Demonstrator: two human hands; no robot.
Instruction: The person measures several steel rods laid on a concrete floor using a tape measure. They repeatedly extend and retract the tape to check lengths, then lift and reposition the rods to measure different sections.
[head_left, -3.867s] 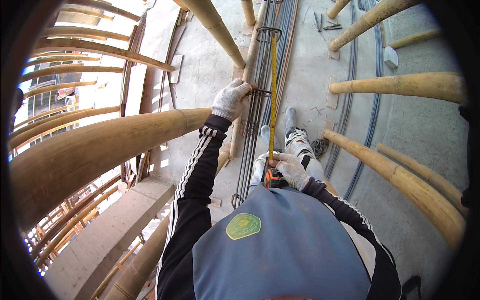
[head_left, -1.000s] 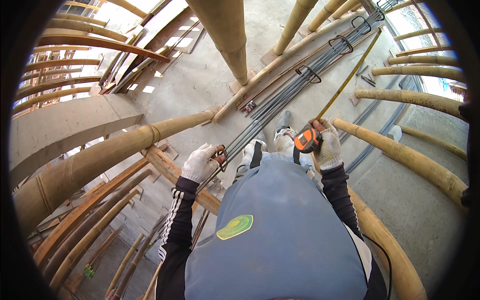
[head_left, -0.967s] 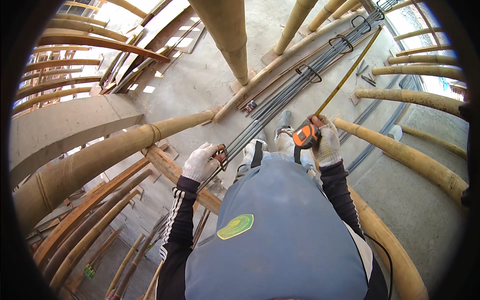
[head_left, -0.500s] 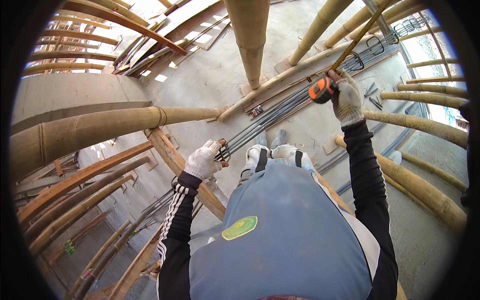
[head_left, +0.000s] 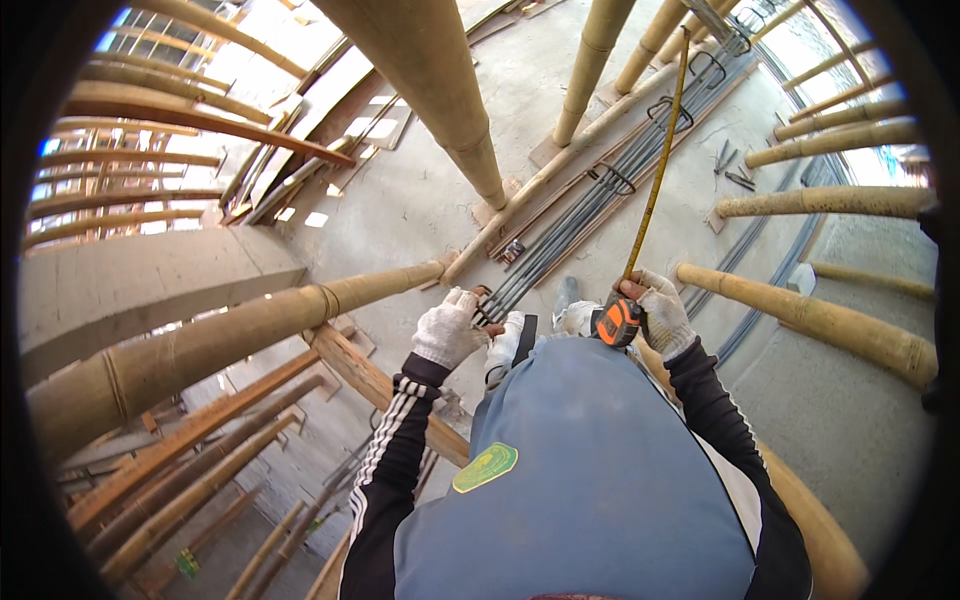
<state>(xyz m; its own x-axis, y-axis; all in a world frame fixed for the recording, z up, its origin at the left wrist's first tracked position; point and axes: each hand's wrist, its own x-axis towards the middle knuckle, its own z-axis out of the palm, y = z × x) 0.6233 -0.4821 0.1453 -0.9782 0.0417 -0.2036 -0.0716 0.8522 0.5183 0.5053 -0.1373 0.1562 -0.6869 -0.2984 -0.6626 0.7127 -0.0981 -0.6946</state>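
My right hand [head_left: 662,312], in a white knit glove with bare fingertips, grips an orange and black tape measure [head_left: 620,320] close to my right knee. Its yellow blade [head_left: 657,185] is drawn out and runs up and away to the far right, beside the bars. My left hand [head_left: 450,330], gloved the same way, is closed around the near end of the long grey steel bars [head_left: 560,243]. Its fingers partly hide the bar ends. Bent steel stirrups [head_left: 612,180] sit around the bars farther along.
Bamboo posts [head_left: 440,110] rise from the concrete floor [head_left: 400,190] on both sides. A wooden beam [head_left: 385,390] slants by my left forearm. Pliers-like tools [head_left: 738,178] lie right of the bars. More steel bars [head_left: 745,255] lie at the right. A concrete beam [head_left: 150,285] stands left.
My right hand has come back toward my body with the tape measure, and much more blade now shows. My left hand remains at the bar ends; the view has shifted slightly.
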